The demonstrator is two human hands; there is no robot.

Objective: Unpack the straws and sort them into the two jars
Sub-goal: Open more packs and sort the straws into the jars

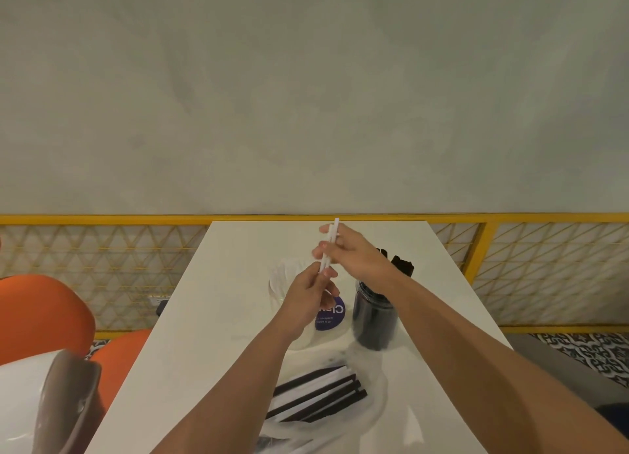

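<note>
Above the white table, both hands hold a white straw nearly upright. My right hand pinches its upper part and my left hand grips its lower end. Right under the hands stands a clear jar holding white straws, partly hidden by my left hand. To the right of it a second jar is filled with black straws that stick out at the top. Near me a pile of black and white straws lies on a clear plastic bag.
A round purple label lies on the table between the jars. An orange chair and a white and grey object are at the left. A yellow lattice railing runs behind the table's far edge.
</note>
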